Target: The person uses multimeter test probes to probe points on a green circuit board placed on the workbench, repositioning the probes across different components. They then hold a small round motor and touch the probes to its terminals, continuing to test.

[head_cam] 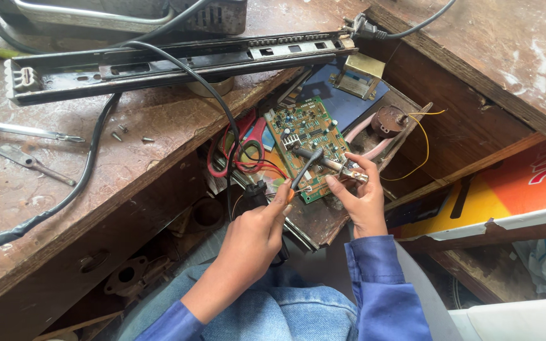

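Left hand (248, 243): it is closed around an orange-handled probe (303, 170) with a black shaft and lead; hold it low on the grip so the tip does not wander.
Right hand (363, 199): its fingers pinch a slim metal tool (333, 165) that lies across the lower edge of the circuit board; keep that pinch light and steady.
Meeting point: both tips converge near the lower edge of the board; whether they actually touch it is too small to tell, so I judge you should bring them in slowly, one at a time.
Circuit board (308, 142): green, crowded with parts, it rests tilted in an open wooden drawer (406, 142) between your hands and the bench; it looks unsupported, so press gently.
Wires: red leads (238, 161) loop just left of the board and a yellow wire (426, 142) arcs to its right; keep both clear of the tips.
Black cable (191, 72): it runs from the bench top down towards your left hand; leave it slack so it does not tug the probe.
Bench (127, 158): worn wood, carrying a long black metal rail (159, 63), loose screws (127, 134) and a screwdriver (26, 131), all well apart from the work.
Knees: your jeans sit just under the drawer; stay still, as I judge a bump could shift the board.
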Motion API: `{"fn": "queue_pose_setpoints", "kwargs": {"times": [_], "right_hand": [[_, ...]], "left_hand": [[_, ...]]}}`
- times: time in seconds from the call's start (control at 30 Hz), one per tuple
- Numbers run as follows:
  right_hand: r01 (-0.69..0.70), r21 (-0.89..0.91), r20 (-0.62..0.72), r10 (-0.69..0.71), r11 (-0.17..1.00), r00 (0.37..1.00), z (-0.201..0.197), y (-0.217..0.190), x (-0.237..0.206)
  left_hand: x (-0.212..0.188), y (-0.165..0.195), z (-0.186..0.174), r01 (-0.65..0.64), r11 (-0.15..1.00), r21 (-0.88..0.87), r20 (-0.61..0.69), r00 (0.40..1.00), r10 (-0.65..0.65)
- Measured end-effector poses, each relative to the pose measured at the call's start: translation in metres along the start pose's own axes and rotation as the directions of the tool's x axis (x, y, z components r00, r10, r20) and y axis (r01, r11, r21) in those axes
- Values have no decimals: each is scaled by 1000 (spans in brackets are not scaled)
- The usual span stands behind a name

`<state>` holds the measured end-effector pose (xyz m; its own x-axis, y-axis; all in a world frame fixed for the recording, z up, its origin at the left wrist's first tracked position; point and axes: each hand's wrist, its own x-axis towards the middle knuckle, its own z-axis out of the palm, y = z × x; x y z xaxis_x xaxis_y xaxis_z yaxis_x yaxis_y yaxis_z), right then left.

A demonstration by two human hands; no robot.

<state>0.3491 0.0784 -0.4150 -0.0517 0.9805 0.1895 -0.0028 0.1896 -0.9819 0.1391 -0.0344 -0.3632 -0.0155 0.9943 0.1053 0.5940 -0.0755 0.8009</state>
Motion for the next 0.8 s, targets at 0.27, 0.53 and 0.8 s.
{"fn": "queue_pose_setpoints", "kwargs": {"times": [0.27,0.53,0.8], "right_hand": [[-58,38,-52,60,998,997,4,2,1],[-99,31,-113,102,995,988,7,7,4],[-60,6,-118,60,998,991,6,13,5]], "left_hand": [[-1,1,1,-29,999,-13,-26,999,29],[1,2,1,-41,999,-23,-32,999,40],[2,3,0,21,999,-25,21,1000,-21]]}}
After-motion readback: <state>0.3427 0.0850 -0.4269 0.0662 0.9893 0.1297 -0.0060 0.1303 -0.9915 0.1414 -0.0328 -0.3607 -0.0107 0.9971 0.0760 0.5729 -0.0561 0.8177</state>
